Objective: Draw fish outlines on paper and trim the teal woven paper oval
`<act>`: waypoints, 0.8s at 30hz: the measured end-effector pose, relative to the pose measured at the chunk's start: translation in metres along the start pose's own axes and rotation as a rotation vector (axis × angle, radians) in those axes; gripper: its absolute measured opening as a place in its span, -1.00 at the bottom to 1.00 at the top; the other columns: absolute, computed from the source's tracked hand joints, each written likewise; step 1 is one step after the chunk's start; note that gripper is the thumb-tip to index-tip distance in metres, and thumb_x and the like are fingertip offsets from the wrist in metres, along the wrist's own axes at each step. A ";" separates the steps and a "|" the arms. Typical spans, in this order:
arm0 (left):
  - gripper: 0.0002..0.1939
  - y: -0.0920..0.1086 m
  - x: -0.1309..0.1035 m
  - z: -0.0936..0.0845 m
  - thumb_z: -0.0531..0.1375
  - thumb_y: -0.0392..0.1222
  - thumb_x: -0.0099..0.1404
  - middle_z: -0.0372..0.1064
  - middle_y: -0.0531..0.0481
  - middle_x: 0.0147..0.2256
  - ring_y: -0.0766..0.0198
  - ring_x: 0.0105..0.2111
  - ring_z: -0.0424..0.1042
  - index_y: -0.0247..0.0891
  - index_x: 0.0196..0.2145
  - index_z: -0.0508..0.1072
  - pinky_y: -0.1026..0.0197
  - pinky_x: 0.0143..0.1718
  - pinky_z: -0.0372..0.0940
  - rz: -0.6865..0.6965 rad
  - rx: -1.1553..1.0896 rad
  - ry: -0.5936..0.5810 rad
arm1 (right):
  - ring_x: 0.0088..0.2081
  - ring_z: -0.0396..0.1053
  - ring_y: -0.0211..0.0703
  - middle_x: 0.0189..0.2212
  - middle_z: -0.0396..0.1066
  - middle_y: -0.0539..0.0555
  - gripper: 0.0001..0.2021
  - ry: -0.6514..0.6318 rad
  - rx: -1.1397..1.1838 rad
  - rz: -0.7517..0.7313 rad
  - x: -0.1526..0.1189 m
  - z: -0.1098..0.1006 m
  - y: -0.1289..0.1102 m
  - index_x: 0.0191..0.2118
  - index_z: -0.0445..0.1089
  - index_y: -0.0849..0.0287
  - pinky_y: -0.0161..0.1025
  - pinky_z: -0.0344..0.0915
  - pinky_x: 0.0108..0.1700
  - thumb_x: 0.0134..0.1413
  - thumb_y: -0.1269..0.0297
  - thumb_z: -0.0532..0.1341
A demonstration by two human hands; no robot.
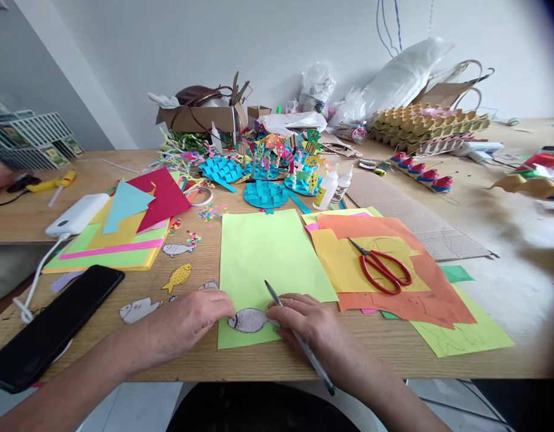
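A grey-white paper fish cutout (pixel 247 321) lies flat near the bottom of a light green sheet of paper (pixel 267 252). My left hand (pixel 204 312), fingers closed together, touches the head end of the fish. At its tail end is my right hand (pixel 306 321), which also holds a pen (pixel 304 345) slanting between the fingers, tip pointing up and left. Beside my left hand lie a yellow paper fish (pixel 179 276) and other white fish cutouts (pixel 139 310), one partly hidden. Red-handled scissors (pixel 382 270) rest on orange and yellow paper (pixel 430 282) to the right.
A black phone (pixel 56 324) and a white power bank (pixel 78 214) sit at the left by stacked coloured paper (pixel 110 243). Glue bottles (pixel 326 190) and blue woven paper pieces (pixel 265 194) stand behind the green sheet. Cardboard (pixel 407 216) and egg trays (pixel 425 129) are farther right.
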State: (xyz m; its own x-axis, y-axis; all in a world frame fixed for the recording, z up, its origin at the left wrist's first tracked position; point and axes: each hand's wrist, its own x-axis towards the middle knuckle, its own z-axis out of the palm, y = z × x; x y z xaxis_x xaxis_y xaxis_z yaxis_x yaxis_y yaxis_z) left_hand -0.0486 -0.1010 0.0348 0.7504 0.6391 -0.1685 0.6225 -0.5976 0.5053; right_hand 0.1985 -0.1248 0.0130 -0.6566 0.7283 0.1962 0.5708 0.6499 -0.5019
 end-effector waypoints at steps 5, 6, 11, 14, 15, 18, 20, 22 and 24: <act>-0.62 -0.004 -0.014 0.009 -0.13 -0.45 0.34 0.38 -0.03 -0.13 0.25 -0.14 0.35 -0.19 -0.13 0.40 0.22 -0.13 0.27 0.076 0.002 0.038 | -0.29 0.31 -0.13 -0.39 0.39 0.08 -0.80 -0.004 -0.048 -0.008 0.002 0.004 0.002 -0.19 0.38 0.20 -0.19 0.27 -0.21 0.21 0.49 0.02; -0.62 -0.005 -0.017 0.011 -0.13 -0.46 0.34 0.38 -0.06 -0.10 0.24 -0.10 0.34 -0.20 -0.10 0.39 0.22 -0.11 0.28 0.101 0.023 0.057 | -0.28 0.30 -0.13 -0.38 0.39 0.08 -0.80 -0.001 -0.050 -0.010 0.002 0.005 0.002 -0.18 0.37 0.20 -0.18 0.27 -0.20 0.22 0.48 0.02; -0.55 -0.011 -0.026 0.016 -0.12 -0.50 0.31 0.33 -0.08 0.00 0.23 -0.02 0.31 -0.18 0.02 0.33 0.20 -0.04 0.28 0.157 0.072 0.108 | -0.25 0.28 -0.11 -0.37 0.37 0.08 -0.83 -0.039 -0.032 -0.010 0.001 0.006 -0.001 -0.16 0.35 0.22 -0.22 0.27 -0.22 0.21 0.48 0.05; -0.50 -0.012 -0.028 0.016 -0.10 -0.51 0.29 0.30 -0.07 0.03 0.22 0.00 0.30 -0.12 0.08 0.27 0.17 -0.01 0.28 0.155 0.062 0.081 | -0.25 0.27 -0.11 -0.37 0.36 0.08 -0.83 -0.046 -0.042 -0.007 0.001 0.006 -0.004 -0.16 0.35 0.21 -0.22 0.28 -0.21 0.21 0.48 0.05; -0.48 -0.012 -0.029 0.016 -0.09 -0.51 0.29 0.29 -0.06 0.04 0.22 0.01 0.29 -0.11 0.11 0.24 0.15 0.00 0.27 0.155 0.063 0.066 | -0.25 0.27 -0.11 -0.37 0.37 0.08 -0.83 -0.046 -0.047 -0.007 0.001 0.006 -0.004 -0.16 0.35 0.21 -0.22 0.28 -0.21 0.21 0.48 0.06; -0.47 -0.013 -0.030 0.016 -0.08 -0.51 0.29 0.25 -0.07 0.07 0.20 0.04 0.25 -0.09 0.14 0.20 0.12 0.03 0.24 0.165 0.083 0.046 | -0.23 0.27 -0.12 -0.35 0.37 0.08 -0.84 -0.048 -0.048 -0.011 0.001 0.007 -0.005 -0.15 0.34 0.20 -0.22 0.28 -0.19 0.19 0.48 0.08; -0.49 -0.014 -0.030 0.016 -0.08 -0.50 0.31 0.25 -0.08 0.07 0.19 0.05 0.24 -0.11 0.14 0.20 0.12 0.04 0.23 0.176 0.101 0.043 | -0.22 0.27 -0.12 -0.33 0.38 0.08 -0.84 -0.064 -0.045 -0.018 0.002 0.007 -0.006 -0.15 0.34 0.21 -0.22 0.27 -0.17 0.18 0.49 0.09; -0.51 -0.014 -0.030 0.017 -0.09 -0.49 0.32 0.26 -0.09 0.07 0.20 0.04 0.25 -0.13 0.13 0.22 0.14 0.03 0.23 0.177 0.102 0.047 | -0.21 0.27 -0.11 -0.32 0.38 0.09 -0.84 -0.074 -0.045 -0.025 0.002 0.007 -0.006 -0.15 0.34 0.22 -0.22 0.27 -0.16 0.19 0.49 0.08; -0.53 -0.014 -0.030 0.016 -0.09 -0.48 0.32 0.28 -0.09 0.05 0.21 0.02 0.28 -0.14 0.11 0.25 0.16 0.01 0.25 0.176 0.093 0.063 | -0.21 0.27 -0.11 -0.32 0.38 0.09 -0.84 -0.073 -0.052 -0.027 0.002 0.006 -0.007 -0.15 0.34 0.22 -0.21 0.28 -0.16 0.19 0.49 0.08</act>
State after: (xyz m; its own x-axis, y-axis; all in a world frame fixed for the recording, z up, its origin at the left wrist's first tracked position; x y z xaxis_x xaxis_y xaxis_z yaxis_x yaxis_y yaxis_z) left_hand -0.0763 -0.1193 0.0187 0.8356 0.5486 -0.0295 0.5033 -0.7428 0.4415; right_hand 0.1898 -0.1293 0.0117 -0.7056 0.6934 0.1461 0.5755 0.6810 -0.4528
